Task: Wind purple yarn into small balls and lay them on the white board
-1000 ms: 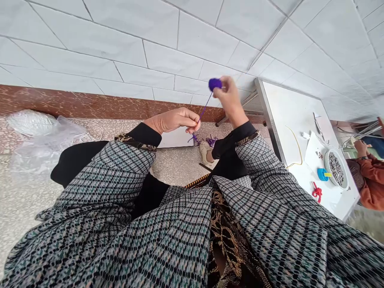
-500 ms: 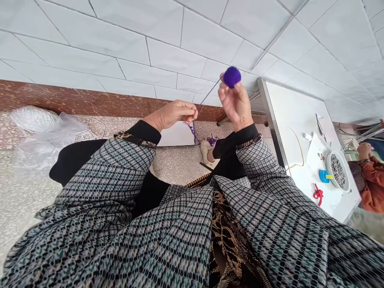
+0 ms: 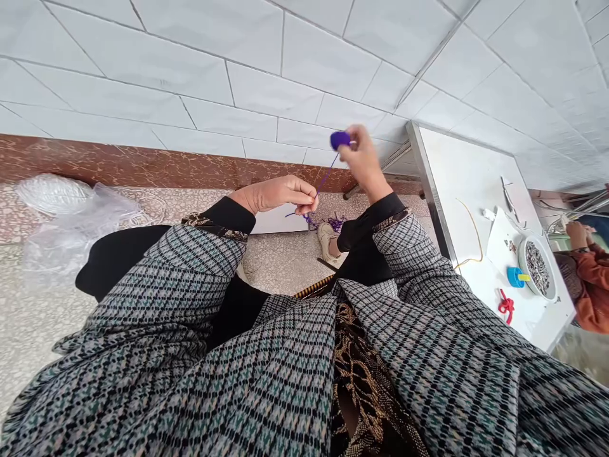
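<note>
Raised in front of the wall, my right hand point(image 3: 362, 160) is closed on a small ball of purple yarn point(image 3: 340, 140), its fingers blurred a little by motion. A single purple strand point(image 3: 328, 172) runs from the ball down to my left hand point(image 3: 288, 192). There the thumb and fingertips pinch it, lower and to the left of the ball. Beneath my left hand, loose yarn hangs over the edge of a white panel point(image 3: 276, 219). More loose purple yarn point(image 3: 337, 223) lies in a heap on the floor by my shoe.
To the right stands a white table point(image 3: 457, 165) with a bowl of small dark pieces point(image 3: 537, 266), a blue cup-like object point(image 3: 514, 277) and a red knotted cord point(image 3: 506, 306). Another person's orange sleeve point(image 3: 592, 292) shows beyond it. A bundle of white cord point(image 3: 54, 193) lies in plastic at left.
My right hand has turned and swung left and slightly down with the yarn ball. My left hand, still pinching the strand, has dropped slightly.
</note>
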### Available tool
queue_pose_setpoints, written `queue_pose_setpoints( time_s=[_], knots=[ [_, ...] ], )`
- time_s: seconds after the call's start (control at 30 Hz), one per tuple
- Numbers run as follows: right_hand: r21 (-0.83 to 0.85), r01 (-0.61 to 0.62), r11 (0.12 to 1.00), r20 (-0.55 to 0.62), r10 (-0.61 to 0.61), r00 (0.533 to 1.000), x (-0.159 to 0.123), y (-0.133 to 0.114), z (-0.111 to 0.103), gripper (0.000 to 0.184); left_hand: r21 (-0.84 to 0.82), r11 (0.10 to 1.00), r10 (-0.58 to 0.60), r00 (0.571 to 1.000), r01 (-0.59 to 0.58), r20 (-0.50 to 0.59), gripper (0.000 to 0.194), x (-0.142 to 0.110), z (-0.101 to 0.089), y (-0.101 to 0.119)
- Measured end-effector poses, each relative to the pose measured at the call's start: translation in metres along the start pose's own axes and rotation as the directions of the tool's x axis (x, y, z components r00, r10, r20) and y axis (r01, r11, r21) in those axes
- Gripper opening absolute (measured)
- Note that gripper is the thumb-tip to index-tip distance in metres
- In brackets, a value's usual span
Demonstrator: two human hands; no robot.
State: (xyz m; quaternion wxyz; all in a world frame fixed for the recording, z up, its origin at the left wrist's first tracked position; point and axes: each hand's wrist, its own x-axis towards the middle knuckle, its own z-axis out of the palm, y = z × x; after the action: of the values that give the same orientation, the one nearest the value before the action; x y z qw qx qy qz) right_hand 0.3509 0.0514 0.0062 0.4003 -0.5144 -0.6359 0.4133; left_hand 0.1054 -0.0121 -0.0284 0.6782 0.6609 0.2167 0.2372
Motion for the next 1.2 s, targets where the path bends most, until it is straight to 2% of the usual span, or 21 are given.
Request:
queue_pose_setpoints(
  time_s=[0.07,0.13,0.17,0.2,0.23,0.27,0.33,0.4,0.47,0.53,0.6,0.67,0.7,0.77,0.83,0.87,0.9,0.93,1.0,1.1,1.2],
  knots=[
    [-0.193,0.02,0.981,0.328,0.045,0.943,-0.011,0.0,-0.001,0.04,-0.057,0.998,0.021,0.998,-0.024,-0.059,0.031,-0.003,-0.004,0.002],
    [-0.199,0.037,0.979,0.627,0.098,0.773,-0.025,0.001,-0.003,0.045,-0.132,0.99,0.031,0.979,-0.059,-0.201,0.032,-0.007,-0.009,0.003],
    [-0.126,0.012,0.992,0.715,0.082,0.695,-0.032,0.002,-0.004,0.049,-0.156,0.985,0.03,0.96,-0.076,-0.278,0.032,-0.008,-0.012,0.003],
    [-0.03,-0.032,0.999,0.755,0.043,0.654,-0.038,0.003,-0.006,0.054,-0.164,0.983,0.025,0.941,-0.086,-0.338,0.033,-0.009,-0.015,0.002],
    [0.07,-0.079,0.994,0.75,0.0,0.662,-0.042,0.002,-0.008,0.059,-0.159,0.984,0.02,0.926,-0.086,-0.378,0.033,-0.009,-0.017,0.001],
    [0.162,-0.111,0.981,0.696,-0.034,0.717,-0.044,0.001,-0.009,0.065,-0.147,0.986,0.016,0.918,-0.08,-0.396,0.033,-0.009,-0.018,-0.001],
    [0.318,-0.095,0.943,0.464,-0.067,0.883,-0.044,-0.007,-0.008,0.072,-0.122,0.99,0.016,0.927,-0.067,-0.374,0.031,-0.007,-0.016,-0.003],
    [0.419,0.001,0.908,0.181,-0.084,0.98,-0.036,-0.016,-0.002,0.069,-0.097,0.994,0.023,0.954,-0.054,-0.3,0.03,-0.003,-0.011,-0.003],
    [0.421,0.078,0.904,0.011,-0.091,0.996,-0.025,-0.021,0.007,0.058,-0.068,0.997,0.028,0.979,-0.042,-0.2,0.031,0.0,-0.005,-0.002],
    [0.334,0.079,0.939,-0.035,-0.071,0.997,-0.014,-0.019,0.016,0.043,-0.052,0.998,0.037,0.993,-0.043,-0.117,0.032,0.001,-0.001,0.0],
    [0.115,0.048,0.992,0.021,-0.05,0.999,-0.01,-0.012,0.02,0.034,-0.054,0.997,0.048,0.996,-0.052,-0.075,0.033,0.001,0.0,0.002],
    [-0.165,0.047,0.985,0.207,-0.012,0.978,-0.013,-0.006,0.019,0.034,-0.054,0.997,0.045,0.996,-0.049,-0.073,0.031,0.0,-0.002,0.002],
    [-0.282,0.071,0.957,0.338,0.03,0.941,-0.017,-0.004,0.016,0.035,-0.05,0.998,0.036,0.996,-0.04,-0.081,0.03,-0.001,-0.004,0.001],
    [-0.354,0.111,0.929,0.597,0.133,0.791,-0.026,-0.002,0.008,0.034,-0.041,0.999,0.011,0.992,-0.017,-0.123,0.027,-0.003,-0.008,0.0],
    [-0.236,0.074,0.969,0.779,0.144,0.611,-0.034,0.0,-0.001,0.034,-0.037,0.999,-0.016,0.984,0.01,-0.179,0.026,-0.004,-0.011,-0.002],
    [-0.142,0.027,0.99,0.825,0.103,0.556,-0.038,0.001,-0.005,0.037,-0.035,0.999,-0.028,0.979,0.022,-0.202,0.026,-0.004,-0.012,-0.003],
    [-0.034,-0.026,0.999,0.839,0.042,0.542,-0.04,0.002,-0.008,0.044,-0.036,0.999,-0.035,0.975,0.028,-0.218,0.025,-0.003,-0.012,-0.004],
    [0.076,-0.071,0.995,0.819,-0.022,0.574,-0.042,0.003,-0.01,0.052,-0.039,0.999,-0.035,0.974,0.027,-0.224,0.022,-0.003,-0.011,-0.005],
    [0.25,-0.118,0.961,0.695,-0.093,0.713,-0.044,0.004,-0.013,0.07,-0.063,0.998,-0.019,0.979,0.007,-0.205,0.018,-0.001,-0.009,-0.007],
    [0.426,-0.081,0.901,0.384,-0.099,0.918,-0.043,-0.004,-0.012,0.082,-0.138,0.99,0.014,0.985,-0.038,-0.169,0.023,0.002,-0.005,-0.01],
    [0.476,0.024,0.879,0.146,-0.106,0.984,-0.038,-0.02,-0.011,0.079,-0.15,0.987,0.022,0.982,-0.051,-0.189,0.025,0.004,-0.003,-0.013]
  ],
)
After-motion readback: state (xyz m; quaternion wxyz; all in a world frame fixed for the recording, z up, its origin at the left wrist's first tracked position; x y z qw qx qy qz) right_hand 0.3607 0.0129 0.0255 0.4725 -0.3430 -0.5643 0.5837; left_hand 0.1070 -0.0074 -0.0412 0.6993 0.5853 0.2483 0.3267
